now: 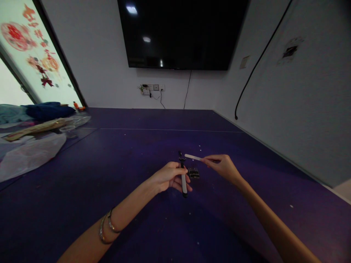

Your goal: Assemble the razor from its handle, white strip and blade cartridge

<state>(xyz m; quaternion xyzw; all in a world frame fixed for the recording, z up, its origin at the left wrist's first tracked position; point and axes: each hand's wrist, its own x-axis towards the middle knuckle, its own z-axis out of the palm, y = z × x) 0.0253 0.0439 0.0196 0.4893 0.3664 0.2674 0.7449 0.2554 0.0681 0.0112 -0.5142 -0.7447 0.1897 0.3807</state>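
Observation:
My left hand [175, 176] grips what looks like a razor [184, 183], with a grey and black handle, held upright in the picture. Its dark forked end points away from me, and a small black part [180, 153] shows just beyond it; whether the two are joined I cannot tell. Between the fingertips of my right hand [221, 165] is a thin white flat stick [193, 157]. The stick's rounded tip points left, close to the razor's far end. A small dark case with slots [194, 173] lies on the purple surface, just right of my left fingers.
A purple surface [123, 157] with scattered white specks spreads to the walls. Plastic bags [35, 155] and folded blue cloth [49, 110] lie at the left. A large screen [181, 33] hangs ahead, above wall sockets [156, 87]. A black cable [255, 65] runs down the right wall.

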